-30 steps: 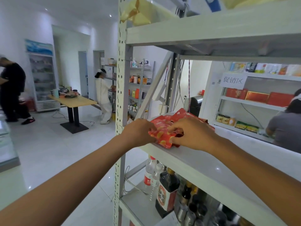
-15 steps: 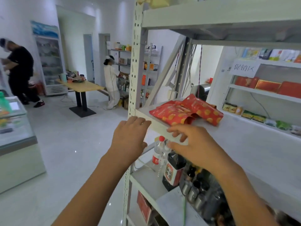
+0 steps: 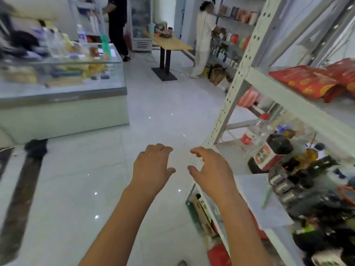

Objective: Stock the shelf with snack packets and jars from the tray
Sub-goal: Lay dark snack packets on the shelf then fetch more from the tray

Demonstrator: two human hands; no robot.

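Hovering left hand [image 3: 151,166], right hand [image 3: 213,169], fingers [image 3: 161,149] loose, empty; risk: snack packets [image 3: 311,83] near shelf [image 3: 284,96] edge, my arm may knock them

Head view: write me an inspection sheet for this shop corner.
Surface: shelf board, grey, partly bare.
Job's things: red snack packets lying on the shelf board; tray not in view.
Clutter: bottles crowd the level below.
Hands: left hand and right hand empty, fingers relaxed, off the shelf.
Cables: perhaps a thin one by the table foot.
Surroundings: glass counter; person in black, person in white at the back.
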